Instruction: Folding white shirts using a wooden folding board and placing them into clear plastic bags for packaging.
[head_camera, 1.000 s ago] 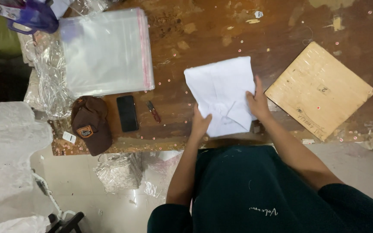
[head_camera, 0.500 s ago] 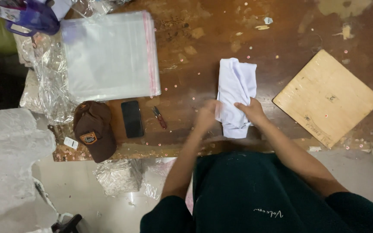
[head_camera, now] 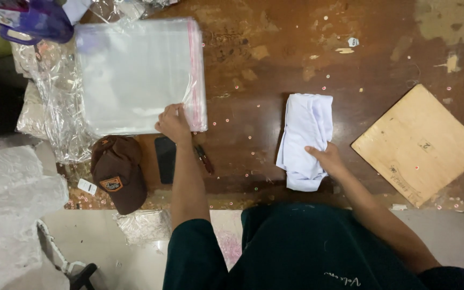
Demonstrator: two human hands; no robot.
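A folded white garment (head_camera: 305, 134) lies on the brown wooden table (head_camera: 275, 64), near its front edge. My right hand (head_camera: 324, 158) rests on the garment's lower right part, pressing it down. My left hand (head_camera: 174, 123) has reached to the left and pinches the near right corner of a stack of clear plastic bags (head_camera: 135, 75) with a pink strip along the right side.
A brown cap (head_camera: 118, 171), a black phone (head_camera: 165, 152) and a small red-handled tool (head_camera: 204, 159) lie by my left forearm. A square wooden board (head_camera: 420, 142) sits at the right. Crumpled clear plastic (head_camera: 49, 118) and a purple bag (head_camera: 33, 21) fill the left side.
The garment was spread wide, then folded into a narrow bundle. My left hand has left it and moved left to the stack of plastic bags. My right hand stays on the garment.
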